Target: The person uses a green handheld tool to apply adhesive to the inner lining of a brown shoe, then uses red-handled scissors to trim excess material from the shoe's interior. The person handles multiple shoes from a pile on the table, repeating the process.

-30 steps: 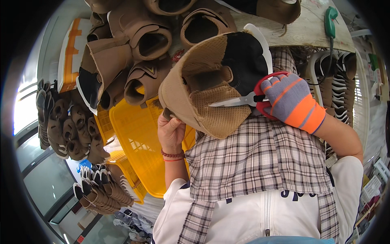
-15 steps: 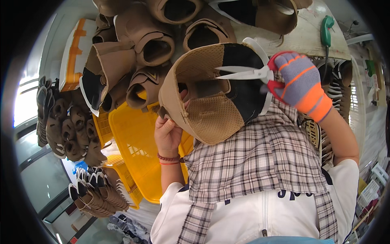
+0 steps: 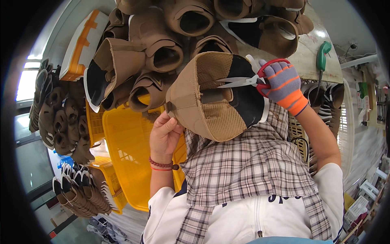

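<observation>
A brown boot upper (image 3: 185,107) with a mesh-textured tan lining, a black lined section and a white edge is held up in front of my plaid apron. My bare left hand (image 3: 165,135), with a beaded bracelet on its wrist, pinches the upper's lower left edge. Its opening faces me. In my right hand (image 3: 284,86), which wears a grey glove with orange stripes, are red-handled scissors (image 3: 255,80). Their slightly parted blades lie across the view of the opening, pointing left; whether they touch the lining I cannot tell.
More brown uppers (image 3: 162,57) crowd the table (image 3: 315,61) ahead. A green-handled tool (image 3: 323,55) rests at its right edge. Yellow crates (image 3: 122,150) stand to my left, near stacked uppers (image 3: 83,191) and a white box with orange tape (image 3: 79,49).
The upper has turned slightly, showing more of its outer side. The scissors' blades have come a little closer together. The view has shifted a little.
</observation>
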`<state>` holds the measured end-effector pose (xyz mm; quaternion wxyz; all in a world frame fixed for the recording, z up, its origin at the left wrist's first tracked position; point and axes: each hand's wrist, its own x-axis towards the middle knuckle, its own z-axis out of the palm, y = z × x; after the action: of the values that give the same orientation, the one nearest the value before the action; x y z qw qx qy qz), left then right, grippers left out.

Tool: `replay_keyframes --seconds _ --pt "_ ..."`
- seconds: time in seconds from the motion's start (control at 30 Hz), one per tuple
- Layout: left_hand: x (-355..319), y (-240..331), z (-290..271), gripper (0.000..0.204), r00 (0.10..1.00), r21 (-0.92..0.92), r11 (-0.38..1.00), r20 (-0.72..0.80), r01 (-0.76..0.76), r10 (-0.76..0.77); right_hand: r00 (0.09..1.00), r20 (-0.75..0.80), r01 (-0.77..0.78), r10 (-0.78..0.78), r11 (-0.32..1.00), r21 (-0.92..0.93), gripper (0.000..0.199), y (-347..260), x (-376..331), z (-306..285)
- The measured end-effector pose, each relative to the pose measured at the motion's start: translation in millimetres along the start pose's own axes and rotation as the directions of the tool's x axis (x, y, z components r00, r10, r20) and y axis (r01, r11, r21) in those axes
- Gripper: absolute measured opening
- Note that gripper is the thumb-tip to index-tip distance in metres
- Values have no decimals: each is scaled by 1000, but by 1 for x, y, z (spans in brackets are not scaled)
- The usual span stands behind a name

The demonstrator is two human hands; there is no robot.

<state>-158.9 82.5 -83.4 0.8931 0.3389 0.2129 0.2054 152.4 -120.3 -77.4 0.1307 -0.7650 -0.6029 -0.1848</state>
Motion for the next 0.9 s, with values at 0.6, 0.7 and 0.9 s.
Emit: replay_keyframes --seconds 0.6,0.7,0.9 --pt "0 0 0 33 999 -1 999 4 34 -34 999 -12 42 -43 998 -43 60 1 1 9" --pt "0 0 -1 33 999 -8 999 16 35 -35 998 22 52 -51 996 -65 60 5 -1 7" --pt "0 1 -3 34 999 -11 999 10 39 -38 999 -33 21 -20 1000 14 63 8 -3 -1"
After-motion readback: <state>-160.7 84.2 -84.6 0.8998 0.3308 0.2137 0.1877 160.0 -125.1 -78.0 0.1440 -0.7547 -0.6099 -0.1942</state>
